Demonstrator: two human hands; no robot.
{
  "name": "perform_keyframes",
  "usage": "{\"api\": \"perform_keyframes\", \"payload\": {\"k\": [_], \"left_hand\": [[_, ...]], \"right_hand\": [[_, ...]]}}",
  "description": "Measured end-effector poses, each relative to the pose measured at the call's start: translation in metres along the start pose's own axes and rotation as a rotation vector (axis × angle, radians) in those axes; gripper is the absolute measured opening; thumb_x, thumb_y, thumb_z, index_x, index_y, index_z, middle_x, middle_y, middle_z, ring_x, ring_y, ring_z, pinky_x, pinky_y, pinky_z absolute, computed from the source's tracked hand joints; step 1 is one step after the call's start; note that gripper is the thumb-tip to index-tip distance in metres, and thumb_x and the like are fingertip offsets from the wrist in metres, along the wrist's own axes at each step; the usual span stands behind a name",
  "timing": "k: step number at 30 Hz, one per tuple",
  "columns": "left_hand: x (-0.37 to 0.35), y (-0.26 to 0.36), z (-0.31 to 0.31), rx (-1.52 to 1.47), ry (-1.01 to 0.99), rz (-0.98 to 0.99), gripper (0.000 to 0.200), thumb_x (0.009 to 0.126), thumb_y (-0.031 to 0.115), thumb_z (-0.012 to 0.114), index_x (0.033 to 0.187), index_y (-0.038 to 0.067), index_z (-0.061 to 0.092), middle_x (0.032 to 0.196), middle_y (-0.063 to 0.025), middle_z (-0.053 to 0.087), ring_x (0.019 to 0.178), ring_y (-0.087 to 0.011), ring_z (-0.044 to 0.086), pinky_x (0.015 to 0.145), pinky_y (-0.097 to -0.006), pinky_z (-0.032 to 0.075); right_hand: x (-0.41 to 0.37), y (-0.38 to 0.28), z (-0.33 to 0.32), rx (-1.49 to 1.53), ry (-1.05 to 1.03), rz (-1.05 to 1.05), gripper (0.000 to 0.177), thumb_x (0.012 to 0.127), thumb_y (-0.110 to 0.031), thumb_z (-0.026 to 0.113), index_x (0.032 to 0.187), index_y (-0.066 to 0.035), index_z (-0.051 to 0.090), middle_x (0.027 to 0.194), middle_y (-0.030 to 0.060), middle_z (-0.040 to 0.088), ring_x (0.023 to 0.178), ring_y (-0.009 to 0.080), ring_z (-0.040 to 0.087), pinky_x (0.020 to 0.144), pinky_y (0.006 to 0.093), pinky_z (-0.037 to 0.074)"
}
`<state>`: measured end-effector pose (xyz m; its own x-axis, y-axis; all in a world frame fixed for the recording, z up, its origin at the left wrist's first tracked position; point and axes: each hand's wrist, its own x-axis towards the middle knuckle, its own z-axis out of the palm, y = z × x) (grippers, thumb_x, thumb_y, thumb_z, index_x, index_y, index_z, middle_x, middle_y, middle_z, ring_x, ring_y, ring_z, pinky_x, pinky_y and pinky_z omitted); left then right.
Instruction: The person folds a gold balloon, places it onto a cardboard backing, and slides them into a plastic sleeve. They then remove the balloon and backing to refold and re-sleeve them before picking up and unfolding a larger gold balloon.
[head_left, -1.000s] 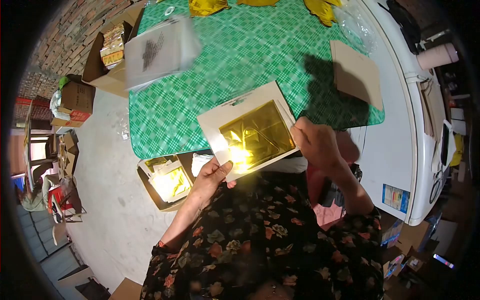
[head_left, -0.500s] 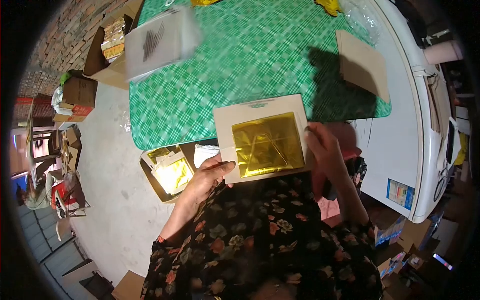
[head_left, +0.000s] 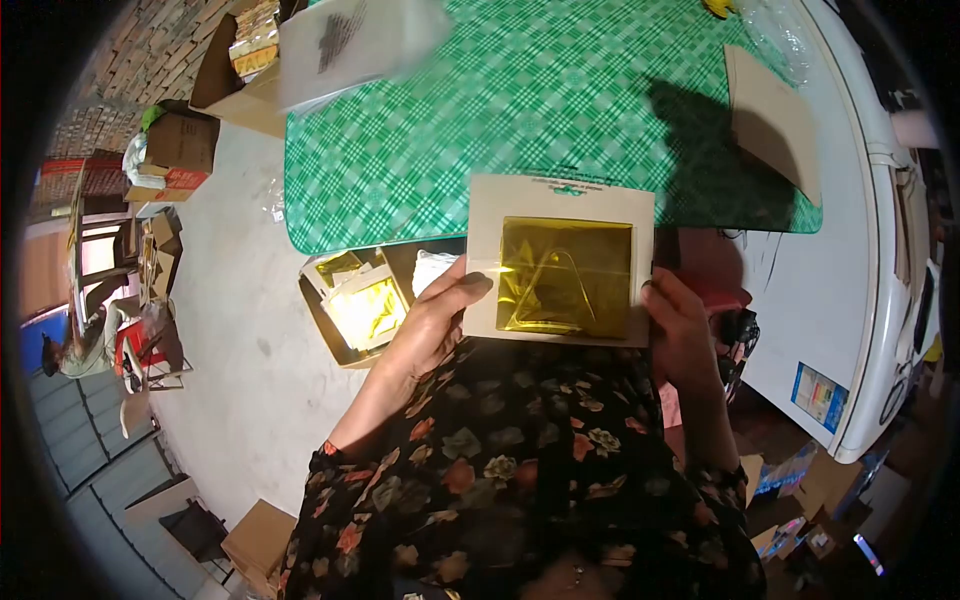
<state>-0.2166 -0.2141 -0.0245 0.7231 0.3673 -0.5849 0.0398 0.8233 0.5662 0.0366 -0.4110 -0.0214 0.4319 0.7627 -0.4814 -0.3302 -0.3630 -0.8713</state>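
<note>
A beige card point(head_left: 484, 220) with a shiny gold film panel point(head_left: 565, 275) is held up in front of my body, near the table's front edge. Small print runs along its top edge, and a bent, thin outline shows in the gold film. My left hand point(head_left: 435, 315) grips the card's left edge, thumb on the front face. At the right edge, my right hand point(head_left: 682, 325) pinches the card between thumb and fingers. Below the table edge on the left, an open carton point(head_left: 345, 352) contains similar cards with gold film.
A green checked tablecloth point(head_left: 560, 90) covers the table. On it lie a stack of clear plastic sleeves point(head_left: 350, 50) at the left and plain beige cards point(head_left: 770, 120) at the right. A white appliance point(head_left: 800, 290) stands at right; a seated person point(head_left: 90, 340) is far left.
The card has turned more level and shifted right in view. My right hand has slid lower along its right edge. The whole view has shifted slightly.
</note>
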Motion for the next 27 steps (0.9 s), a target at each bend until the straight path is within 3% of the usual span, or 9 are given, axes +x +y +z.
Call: {"api": "perform_keyframes", "payload": {"k": [7, 10, 13, 16, 19, 22, 23, 27], "left_hand": [[0.002, -0.011, 0.000, 0.055, 0.035, 0.050, 0.041, 0.110, 0.010, 0.056, 0.149, 0.001, 0.053, 0.142, -0.0055, 0.064, 0.120, -0.0097, 0.062, 0.103, -0.0258, 0.049], [0.001, -0.016, -0.004, 0.176, 0.124, 0.071, 0.042, 0.108, 0.017, 0.061, 0.145, -0.002, 0.055, 0.134, -0.0078, 0.068, 0.118, -0.0137, 0.065, 0.101, -0.0302, 0.054], [-0.004, -0.013, 0.003, 0.215, 0.171, 0.078, 0.038, 0.108, 0.021, 0.062, 0.139, -0.002, 0.061, 0.132, -0.0067, 0.069, 0.115, -0.0115, 0.065, 0.099, -0.0275, 0.053], [-0.003, -0.016, 0.004, 0.296, 0.171, 0.194, 0.036, 0.108, 0.025, 0.062, 0.132, -0.002, 0.064, 0.123, -0.0087, 0.072, 0.100, -0.0138, 0.071, 0.084, -0.0268, 0.058], [-0.011, 0.008, 0.013, 0.329, 0.099, -0.028, 0.040, 0.108, 0.030, 0.063, 0.132, -0.001, 0.062, 0.111, -0.0103, 0.074, 0.080, -0.0173, 0.074, 0.064, -0.0279, 0.059], [-0.008, 0.007, 0.011, 0.346, 0.128, -0.060, 0.038, 0.108, 0.026, 0.063, 0.133, -0.002, 0.059, 0.102, -0.0106, 0.074, 0.067, -0.0195, 0.072, 0.050, -0.0289, 0.056], [-0.006, 0.006, 0.009, 0.314, 0.103, -0.028, 0.038, 0.107, 0.023, 0.062, 0.135, -0.002, 0.058, 0.103, -0.0107, 0.074, 0.070, -0.0193, 0.073, 0.051, -0.0291, 0.056], [-0.007, 0.003, 0.009, 0.175, 0.079, 0.056, 0.042, 0.106, 0.012, 0.059, 0.145, -0.003, 0.051, 0.112, -0.0123, 0.072, 0.082, -0.0192, 0.074, 0.054, -0.0305, 0.060]], "right_hand": [[-0.006, 0.006, 0.005, -0.029, 0.032, 0.047, 0.021, 0.107, -0.019, 0.056, 0.107, 0.000, 0.066, 0.093, 0.0007, 0.061, 0.086, 0.0084, 0.056, 0.079, 0.0276, 0.048], [-0.008, 0.009, -0.001, -0.082, 0.051, 0.079, 0.022, 0.107, -0.020, 0.058, 0.105, 0.000, 0.067, 0.090, -0.0005, 0.060, 0.084, 0.0082, 0.055, 0.077, 0.0271, 0.047], [-0.008, 0.008, -0.002, -0.138, 0.054, 0.087, 0.023, 0.107, -0.021, 0.059, 0.105, 0.000, 0.068, 0.088, -0.0017, 0.059, 0.082, 0.0077, 0.053, 0.074, 0.0278, 0.045], [-0.007, 0.003, 0.002, -0.202, 0.060, 0.051, 0.024, 0.107, -0.022, 0.060, 0.103, 0.000, 0.067, 0.087, -0.0021, 0.057, 0.081, 0.0073, 0.051, 0.073, 0.0291, 0.044], [-0.006, -0.002, 0.003, -0.308, 0.046, -0.016, 0.024, 0.108, -0.022, 0.059, 0.103, 0.001, 0.066, 0.088, -0.0012, 0.057, 0.082, 0.0075, 0.051, 0.074, 0.0298, 0.044], [-0.004, -0.002, -0.001, -0.367, 0.021, -0.041, 0.024, 0.108, -0.021, 0.059, 0.105, 0.001, 0.066, 0.094, 0.0013, 0.062, 0.086, 0.0084, 0.055, 0.076, 0.0293, 0.047], [-0.004, -0.001, -0.002, -0.376, 0.011, -0.040, 0.024, 0.108, -0.021, 0.059, 0.106, 0.002, 0.066, 0.097, 0.0024, 0.064, 0.087, 0.0088, 0.057, 0.077, 0.0290, 0.049], [-0.009, -0.013, 0.013, 0.046, -0.079, 0.134, 0.024, 0.107, -0.019, 0.058, 0.114, 0.002, 0.066, 0.106, 0.0056, 0.069, 0.094, 0.0121, 0.065, 0.076, 0.0294, 0.058]]}}
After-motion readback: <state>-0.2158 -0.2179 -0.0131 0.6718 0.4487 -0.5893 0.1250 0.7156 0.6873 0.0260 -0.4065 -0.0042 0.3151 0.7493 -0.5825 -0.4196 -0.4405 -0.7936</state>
